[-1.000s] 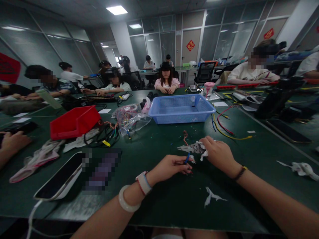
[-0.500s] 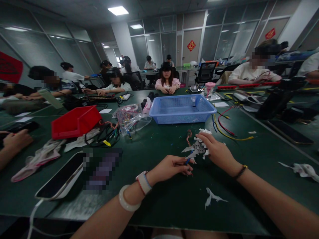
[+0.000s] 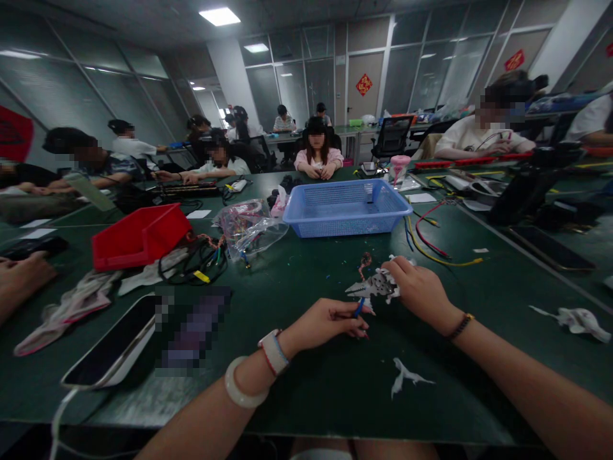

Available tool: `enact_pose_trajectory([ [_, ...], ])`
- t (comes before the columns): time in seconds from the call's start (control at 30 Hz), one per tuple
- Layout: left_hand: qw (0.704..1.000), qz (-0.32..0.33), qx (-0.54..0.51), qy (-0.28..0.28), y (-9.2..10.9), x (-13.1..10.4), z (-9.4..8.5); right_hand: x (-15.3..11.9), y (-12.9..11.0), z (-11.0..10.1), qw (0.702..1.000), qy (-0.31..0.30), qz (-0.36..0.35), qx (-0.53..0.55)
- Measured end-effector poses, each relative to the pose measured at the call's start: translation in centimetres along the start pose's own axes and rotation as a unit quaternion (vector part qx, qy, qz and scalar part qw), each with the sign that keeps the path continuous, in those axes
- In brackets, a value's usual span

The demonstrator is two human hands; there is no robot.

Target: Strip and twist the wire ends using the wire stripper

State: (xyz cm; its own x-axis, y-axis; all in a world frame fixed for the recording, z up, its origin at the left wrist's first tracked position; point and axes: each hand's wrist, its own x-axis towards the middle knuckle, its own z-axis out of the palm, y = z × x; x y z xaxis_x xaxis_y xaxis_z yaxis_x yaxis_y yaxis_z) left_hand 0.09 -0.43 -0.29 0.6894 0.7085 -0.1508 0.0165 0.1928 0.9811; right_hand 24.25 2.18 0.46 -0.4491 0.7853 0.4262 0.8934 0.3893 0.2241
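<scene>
My left hand (image 3: 342,317) pinches a short blue wire (image 3: 359,307) above the green table. Just to the right, my right hand (image 3: 419,287) is wrapped round the handles of a metal wire-stripping plier (image 3: 372,285), whose toothed jaws point left. White crumpled material shows around the handles under my right fingers. The blue wire rises to the lower edge of the plier; whether the jaws grip it cannot be made out. Behind the plier stands a twisted reddish-brown wire (image 3: 364,263). Nearer me lies a torn white scrap (image 3: 407,378).
A blue basket (image 3: 345,225) stands beyond my hands, with yellow and red cables (image 3: 431,252) to its right. Left are a clear bag (image 3: 249,230), a red bin (image 3: 141,239), gloves and a phone (image 3: 112,345). Another person's hand (image 3: 26,278) is at the left edge.
The plier in my right hand has turned so its jaws lie more level and look closer together. My left hand has hardly moved; the whole view has shifted slightly.
</scene>
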Motion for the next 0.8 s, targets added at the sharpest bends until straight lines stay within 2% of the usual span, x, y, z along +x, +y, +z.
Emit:
enact_pose_trajectory([
  [0.17,1.0,0.002,0.007,0.013,0.2,0.0,0.1,-0.1,-0.2,-0.4,1.0,-0.014,0.024,0.004],
  [0.33,0.999,0.007,0.034,0.026,0.1,0.0,0.1,-0.1,-0.6,0.3,0.998,-0.028,0.02,0.044],
  [0.5,0.993,0.021,0.086,0.08,0.1,0.1,0.2,0.0,-1.4,1.0,0.997,-0.011,0.015,0.079],
  [0.67,0.978,0.052,0.161,0.123,0.1,-0.1,0.6,0.1,-2.2,0.7,0.998,0.005,0.018,0.057],
  [0.8,0.972,0.077,0.186,0.121,0.1,-0.2,0.6,0.2,-2.3,0.5,0.999,0.008,0.03,0.032],
])
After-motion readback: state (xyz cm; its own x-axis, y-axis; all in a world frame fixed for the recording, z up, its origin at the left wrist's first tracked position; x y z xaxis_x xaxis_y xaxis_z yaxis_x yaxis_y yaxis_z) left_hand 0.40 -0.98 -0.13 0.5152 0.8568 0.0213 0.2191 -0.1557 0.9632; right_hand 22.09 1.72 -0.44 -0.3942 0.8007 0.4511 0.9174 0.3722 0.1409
